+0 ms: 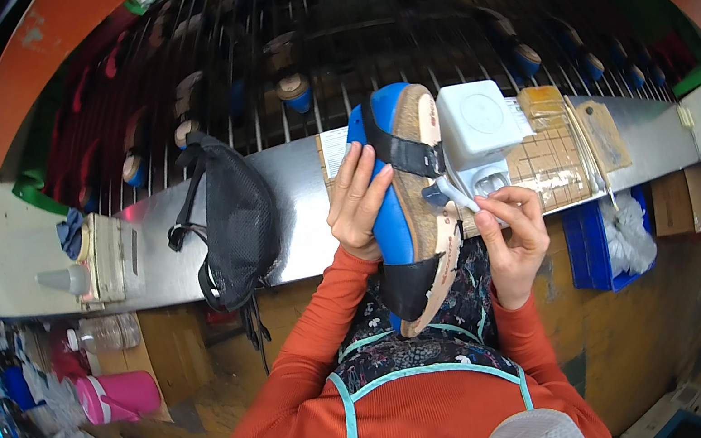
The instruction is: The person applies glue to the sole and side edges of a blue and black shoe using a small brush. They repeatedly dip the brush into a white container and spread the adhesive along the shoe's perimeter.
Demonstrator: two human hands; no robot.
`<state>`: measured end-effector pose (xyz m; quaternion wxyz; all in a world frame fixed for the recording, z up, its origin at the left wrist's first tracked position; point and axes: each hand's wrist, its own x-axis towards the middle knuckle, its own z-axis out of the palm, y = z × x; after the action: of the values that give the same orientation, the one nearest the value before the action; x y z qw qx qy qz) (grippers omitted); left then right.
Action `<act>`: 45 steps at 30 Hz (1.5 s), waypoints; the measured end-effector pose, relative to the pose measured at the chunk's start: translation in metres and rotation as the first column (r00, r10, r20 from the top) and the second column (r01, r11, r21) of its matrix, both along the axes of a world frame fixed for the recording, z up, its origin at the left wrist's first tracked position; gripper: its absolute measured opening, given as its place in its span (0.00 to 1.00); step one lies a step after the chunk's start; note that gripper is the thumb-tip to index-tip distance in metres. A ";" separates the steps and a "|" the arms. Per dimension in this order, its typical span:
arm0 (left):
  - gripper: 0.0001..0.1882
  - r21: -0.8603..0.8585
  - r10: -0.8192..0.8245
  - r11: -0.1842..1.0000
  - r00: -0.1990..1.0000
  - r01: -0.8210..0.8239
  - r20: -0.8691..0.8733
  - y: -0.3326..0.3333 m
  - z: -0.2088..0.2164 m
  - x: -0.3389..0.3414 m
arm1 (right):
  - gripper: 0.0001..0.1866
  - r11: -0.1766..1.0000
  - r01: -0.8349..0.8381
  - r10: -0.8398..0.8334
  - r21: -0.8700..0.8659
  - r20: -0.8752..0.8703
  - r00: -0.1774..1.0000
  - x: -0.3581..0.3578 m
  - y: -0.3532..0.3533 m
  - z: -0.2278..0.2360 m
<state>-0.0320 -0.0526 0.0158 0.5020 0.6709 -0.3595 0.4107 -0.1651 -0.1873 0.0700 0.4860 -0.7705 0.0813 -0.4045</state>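
A sandal (425,224) with black straps and a cork-coloured layer is mounted on a blue shoe last (388,222). It is tilted on its side above the bench edge and my lap. My left hand (357,200) lies along the blue side of the last, fingers extended over it, steadying it. Between thumb and fingers, my right hand (515,234) pinches a small white-handled brush (455,195). The brush's dark tip touches or nearly touches the cork edge. Right behind the brush stands a white plastic dispenser (479,121) with an opening low on its front.
A metal ledge (299,181) carries a black mesh bag (235,214) on the left and taped cardboard (546,165) on the right. Beyond runs a roller conveyor (325,58) with several shoes on blue lasts. A blue crate (589,245) hangs low right; a pink jug (122,395) sits low left.
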 end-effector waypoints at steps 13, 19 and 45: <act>0.18 0.097 -0.032 0.995 0.998 0.026 0.062 0.014 -0.003 -0.003 | 0.12 0.904 0.280 -0.265 -0.322 0.088 0.960 0.042 -0.021 0.002; 0.19 0.123 -0.056 0.991 0.997 0.049 0.054 0.018 0.000 0.000 | 0.13 0.856 0.237 -0.210 -0.459 0.110 0.972 0.040 -0.032 0.011; 0.18 0.213 -0.089 0.975 0.989 0.062 0.122 0.015 0.018 0.005 | 0.12 0.794 0.149 -0.168 -0.590 0.022 0.985 0.019 -0.047 0.031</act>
<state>-0.0274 -0.0376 0.0333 0.4194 0.6774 -0.4580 0.3944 -0.1465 -0.2338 0.1009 0.1861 -0.8798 0.0237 -0.4367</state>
